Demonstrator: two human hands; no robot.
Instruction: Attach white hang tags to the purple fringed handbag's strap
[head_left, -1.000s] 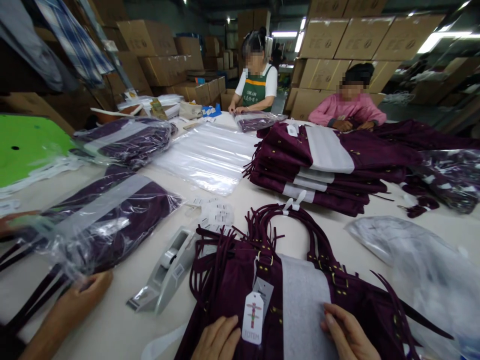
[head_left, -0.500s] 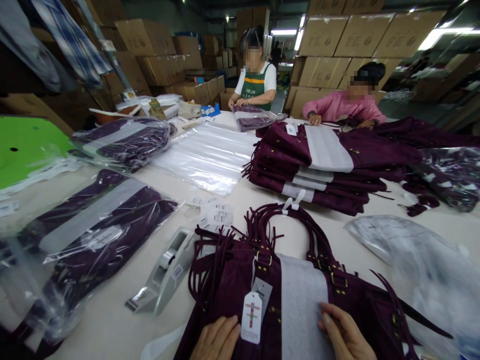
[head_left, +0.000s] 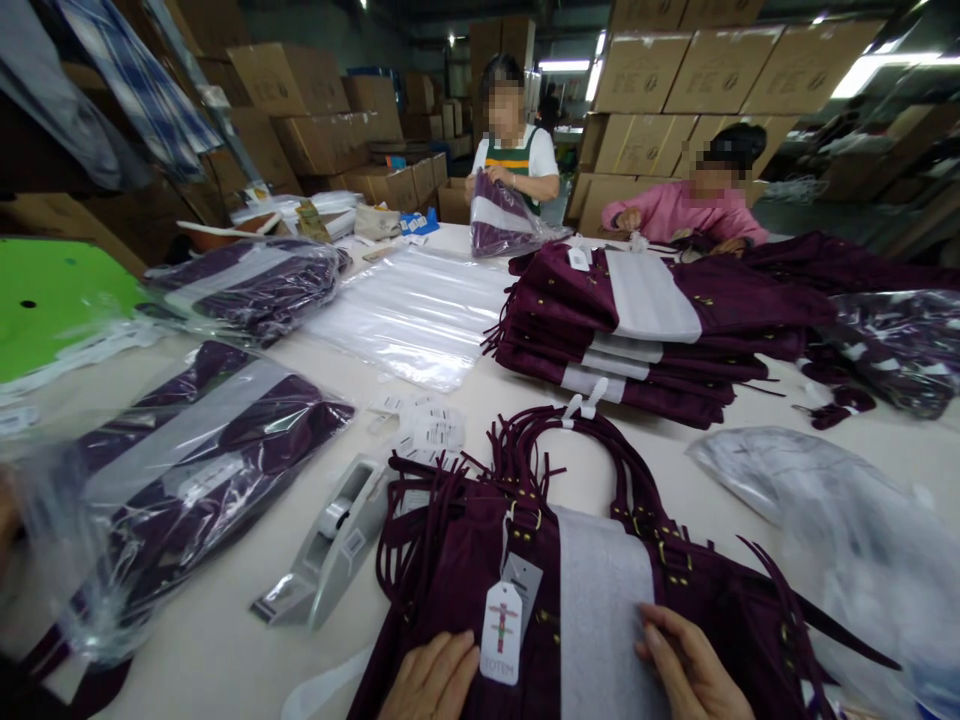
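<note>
A purple handbag [head_left: 517, 540] with fringes and looped handles lies before me, a white paper band [head_left: 606, 610] around its middle. My left hand [head_left: 431, 678] lies flat on the bag's front, fingers stretched out beside a white hang tag [head_left: 501, 632] printed with a totem design. On the other side, my right hand [head_left: 690, 668] is open, its fingertips touching the band's right edge. A second, grey tag [head_left: 527, 580] shows partly behind the white one. Both wrists are cut off by the lower frame edge.
Left of the bag stands a tape dispenser [head_left: 330, 550], near printed labels [head_left: 431, 425]. Clear plastic bags [head_left: 420, 310] lie beyond. A stack of purple handbags [head_left: 652, 300] is back right; a bagged one [head_left: 202, 450] lies left. Two people work across the table [head_left: 247, 650].
My hands and the handbag stay almost still. Across the table, the person in the green apron has lifted and tilted a wrapped purple bag. The plastic around the bagged handbag at left has shifted.
</note>
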